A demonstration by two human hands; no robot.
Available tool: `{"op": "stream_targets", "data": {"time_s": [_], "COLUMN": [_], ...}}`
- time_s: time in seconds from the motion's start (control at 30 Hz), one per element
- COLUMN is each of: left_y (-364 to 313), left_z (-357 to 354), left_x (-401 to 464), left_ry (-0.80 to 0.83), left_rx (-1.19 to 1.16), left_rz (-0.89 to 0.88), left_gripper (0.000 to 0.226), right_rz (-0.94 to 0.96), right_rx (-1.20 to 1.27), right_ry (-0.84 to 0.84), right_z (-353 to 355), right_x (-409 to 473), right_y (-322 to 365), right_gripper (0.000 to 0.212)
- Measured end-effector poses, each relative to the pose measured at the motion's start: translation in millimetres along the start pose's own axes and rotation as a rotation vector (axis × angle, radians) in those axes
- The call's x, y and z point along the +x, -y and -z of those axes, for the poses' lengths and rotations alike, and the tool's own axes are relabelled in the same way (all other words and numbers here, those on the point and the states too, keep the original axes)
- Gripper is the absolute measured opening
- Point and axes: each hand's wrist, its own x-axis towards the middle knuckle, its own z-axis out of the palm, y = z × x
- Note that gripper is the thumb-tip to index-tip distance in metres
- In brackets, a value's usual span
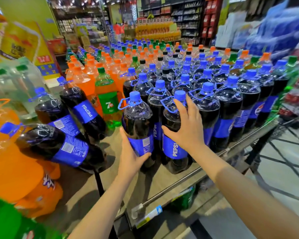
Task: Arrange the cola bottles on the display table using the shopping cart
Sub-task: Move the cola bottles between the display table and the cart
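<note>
head view: left hand (130, 156) grips cola bottle (138, 125); right hand (186, 125) touches its neighbour (175, 135).

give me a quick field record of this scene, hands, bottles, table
left hand: left hand holds the lower label of the front cola bottle, fingers curled round it
right hand: right hand rests with spread fingers on the neighbouring cola bottle, fingertips near its blue cap
bottle state: both upright at the front of the display table
behind them: rows of blue-capped cola bottles, then orange soda bottles
left side: three cola bottles lying tilted
also: one 7up bottle, upright
</note>
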Motion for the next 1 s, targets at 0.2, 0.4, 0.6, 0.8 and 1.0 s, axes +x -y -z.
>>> {"op": "stream_targets", "data": {"time_s": [0.2,0.4,0.6,0.8,1.0], "left_y": [6.9,23.2,23.6,22.8,18.5], "left_z": [6.3,16.8,14.5,12.1,11.5], "left_x": [19.6,33.2,31.8,29.5,28.3], "left_ry": [0.095,0.11,0.101,0.062,0.049], "left_rx": [-0.076,-0.017,-0.011,0.011,0.065], "left_rz": [0.029,0.005,0.009,0.003,0.012], "left_gripper": [0.136,0.142,0.143,0.139,0.14], "right_rz": [-0.003,-0.003,-0.003,-0.002,0.007], "right_rx": [0.007,0.031,0.037,0.034,0.036], "right_ry": [-0.027,-0.017,-0.052,-0.054,-0.054], "right_z": [-3.4,-4.1,-6.9,-7.4,-6.4], "right_x": [-0.2,-0.5,-0.6,-1.1,-1.5], "right_y": [-0.2,-0.6,-1.6,-2.6,-3.6], "right_gripper": [0.088,0.085,0.085,0.081,0.083]}}
